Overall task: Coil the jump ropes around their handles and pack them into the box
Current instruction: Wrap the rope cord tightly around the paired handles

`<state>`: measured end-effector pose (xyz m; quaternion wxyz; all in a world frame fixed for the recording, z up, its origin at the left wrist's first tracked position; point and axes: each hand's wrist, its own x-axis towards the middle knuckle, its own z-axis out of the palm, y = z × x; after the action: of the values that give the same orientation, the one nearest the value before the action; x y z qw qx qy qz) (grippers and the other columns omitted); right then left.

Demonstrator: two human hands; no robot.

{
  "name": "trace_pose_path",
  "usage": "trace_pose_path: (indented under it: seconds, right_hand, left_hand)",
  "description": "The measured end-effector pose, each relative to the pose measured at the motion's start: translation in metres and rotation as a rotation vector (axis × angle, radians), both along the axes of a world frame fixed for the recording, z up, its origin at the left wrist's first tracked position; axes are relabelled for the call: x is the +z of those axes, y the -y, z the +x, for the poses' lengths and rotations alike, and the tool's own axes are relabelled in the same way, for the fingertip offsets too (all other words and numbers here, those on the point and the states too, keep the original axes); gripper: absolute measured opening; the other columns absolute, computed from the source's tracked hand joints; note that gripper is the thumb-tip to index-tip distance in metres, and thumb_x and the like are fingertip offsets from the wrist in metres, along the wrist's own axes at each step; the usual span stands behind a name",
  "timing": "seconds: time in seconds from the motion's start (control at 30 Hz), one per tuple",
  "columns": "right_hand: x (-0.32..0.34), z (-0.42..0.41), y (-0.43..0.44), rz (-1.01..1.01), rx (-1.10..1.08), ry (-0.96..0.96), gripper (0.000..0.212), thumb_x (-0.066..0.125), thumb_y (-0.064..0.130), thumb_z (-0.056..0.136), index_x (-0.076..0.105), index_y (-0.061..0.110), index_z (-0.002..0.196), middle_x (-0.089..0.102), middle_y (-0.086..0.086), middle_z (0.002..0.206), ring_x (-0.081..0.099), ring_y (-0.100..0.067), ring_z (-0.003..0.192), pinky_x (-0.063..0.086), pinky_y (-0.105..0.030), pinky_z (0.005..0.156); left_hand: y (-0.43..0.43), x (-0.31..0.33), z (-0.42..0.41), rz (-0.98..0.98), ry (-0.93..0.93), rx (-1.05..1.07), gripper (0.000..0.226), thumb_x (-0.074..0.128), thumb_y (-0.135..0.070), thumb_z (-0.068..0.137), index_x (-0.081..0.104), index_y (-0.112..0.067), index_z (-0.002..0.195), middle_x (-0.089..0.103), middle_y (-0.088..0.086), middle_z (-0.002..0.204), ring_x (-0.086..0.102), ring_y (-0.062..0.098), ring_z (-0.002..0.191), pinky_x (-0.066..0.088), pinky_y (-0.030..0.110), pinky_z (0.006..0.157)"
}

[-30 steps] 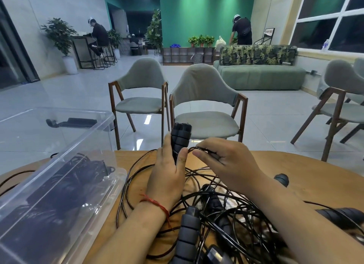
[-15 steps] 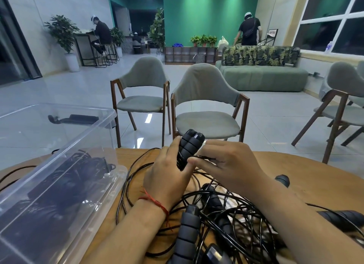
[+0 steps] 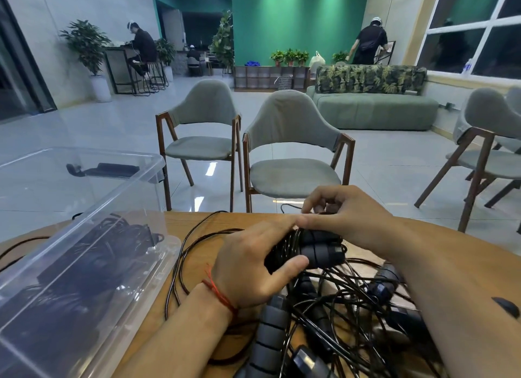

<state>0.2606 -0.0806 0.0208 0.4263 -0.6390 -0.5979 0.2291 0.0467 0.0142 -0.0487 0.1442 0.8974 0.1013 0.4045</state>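
left hand (image 3: 248, 265): fingers curled round 2 ribbed handles (image 3: 318, 251) | right hand (image 3: 346, 217): fingers pinching thin cord (image 3: 282, 246) | handling: likely light, cord springy and slick; hold handles, keep wraps taut

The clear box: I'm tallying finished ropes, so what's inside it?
Inside the clear box, dark coiled jump ropes show through its wall. Their number cannot be told: they overlap, and the plastic's glare hides the near end.
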Motion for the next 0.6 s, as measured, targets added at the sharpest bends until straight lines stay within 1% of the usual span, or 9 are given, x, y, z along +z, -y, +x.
trace_pose_path:
  seconds: [0.03, 0.1, 0.2, 0.27, 0.4, 0.47, 0.53, 0.57, 0.6]
  right_hand:
    - [0.000, 0.001, 0.000, -0.050, 0.037, -0.099, 0.030, 0.090, 0.051, 0.078, 0.078, 0.026, 0.088, 0.066, -0.004, 0.084, 0.062, -0.016, 0.079, 0.050, -0.037, 0.075]
    - [-0.002, 0.002, 0.001, -0.135, 0.126, -0.286, 0.024, 0.089, 0.040, 0.085, 0.075, 0.020, 0.087, 0.068, -0.006, 0.086, 0.064, -0.017, 0.081, 0.050, -0.035, 0.076]
    - [-0.012, 0.001, -0.002, -0.226, 0.163, -0.434, 0.018, 0.087, 0.033, 0.088, 0.074, 0.020, 0.084, 0.070, -0.006, 0.090, 0.066, -0.018, 0.081, 0.051, -0.035, 0.075]
    - [-0.020, -0.001, -0.006, -0.261, 0.166, -0.503, 0.020, 0.084, 0.035, 0.089, 0.074, 0.019, 0.085, 0.069, -0.008, 0.092, 0.067, -0.019, 0.079, 0.053, -0.035, 0.073]
    - [-0.027, -0.005, -0.013, -0.209, 0.131, -0.548, 0.022, 0.078, 0.040, 0.094, 0.073, 0.020, 0.088, 0.071, -0.007, 0.093, 0.070, -0.021, 0.083, 0.055, -0.036, 0.074]
    - [-0.031, -0.009, -0.019, -0.175, 0.076, -0.454, 0.012, 0.076, 0.026, 0.097, 0.075, 0.023, 0.086, 0.074, -0.006, 0.093, 0.072, -0.022, 0.087, 0.059, -0.042, 0.080]
    - [-0.037, -0.015, -0.025, -0.123, -0.036, -0.322, 0.021, 0.070, 0.008, 0.097, 0.078, 0.025, 0.086, 0.076, -0.008, 0.094, 0.071, -0.030, 0.090, 0.060, -0.045, 0.087]
    - [-0.036, -0.020, -0.026, -0.072, -0.081, -0.323, 0.026, 0.068, 0.003, 0.097, 0.078, 0.025, 0.087, 0.076, -0.007, 0.091, 0.067, -0.032, 0.087, 0.057, -0.042, 0.083]
    - [-0.036, -0.024, -0.027, -0.012, -0.092, -0.319, 0.028, 0.067, 0.004, 0.099, 0.079, 0.026, 0.086, 0.074, -0.002, 0.084, 0.063, -0.025, 0.081, 0.054, -0.037, 0.077]
  left_hand:
    - [-0.001, 0.000, -0.001, -0.023, -0.009, -0.013, 0.065, 0.062, -0.054, 0.100, 0.049, -0.023, 0.156, 0.072, -0.006, 0.123, 0.069, 0.009, 0.107, 0.057, 0.027, 0.087]
    - [0.000, 0.001, -0.002, -0.050, -0.024, -0.058, 0.072, 0.057, -0.058, 0.101, 0.038, -0.024, 0.162, 0.072, -0.005, 0.120, 0.070, 0.011, 0.101, 0.058, 0.033, 0.082]
    - [0.002, 0.000, -0.002, -0.075, 0.008, -0.144, 0.071, 0.057, -0.053, 0.102, 0.037, -0.020, 0.162, 0.073, -0.002, 0.122, 0.071, 0.013, 0.103, 0.058, 0.037, 0.082]
    - [0.001, -0.003, -0.002, -0.115, 0.033, -0.164, 0.069, 0.055, -0.053, 0.103, 0.038, -0.021, 0.162, 0.073, 0.000, 0.123, 0.071, 0.014, 0.102, 0.058, 0.039, 0.081]
    - [-0.002, -0.012, 0.000, -0.222, 0.077, -0.152, 0.065, 0.047, -0.058, 0.105, 0.042, -0.023, 0.160, 0.071, -0.001, 0.118, 0.071, 0.014, 0.098, 0.058, 0.042, 0.076]
    - [-0.003, -0.013, 0.000, -0.301, 0.125, -0.134, 0.061, 0.047, -0.055, 0.104, 0.048, -0.022, 0.156, 0.070, -0.002, 0.122, 0.070, 0.015, 0.103, 0.059, 0.039, 0.079]
    - [-0.002, -0.013, 0.000, -0.364, 0.196, -0.108, 0.054, 0.046, -0.052, 0.104, 0.054, -0.025, 0.150, 0.069, -0.011, 0.124, 0.070, 0.014, 0.109, 0.058, 0.030, 0.083]
    - [-0.001, -0.012, 0.000, -0.397, 0.234, -0.093, 0.051, 0.045, -0.051, 0.105, 0.057, -0.026, 0.147, 0.068, -0.014, 0.121, 0.069, 0.015, 0.109, 0.058, 0.027, 0.083]
    - [0.000, -0.010, 0.001, -0.449, 0.271, -0.085, 0.047, 0.044, -0.049, 0.105, 0.059, -0.027, 0.144, 0.068, -0.013, 0.118, 0.069, 0.016, 0.107, 0.058, 0.026, 0.082]
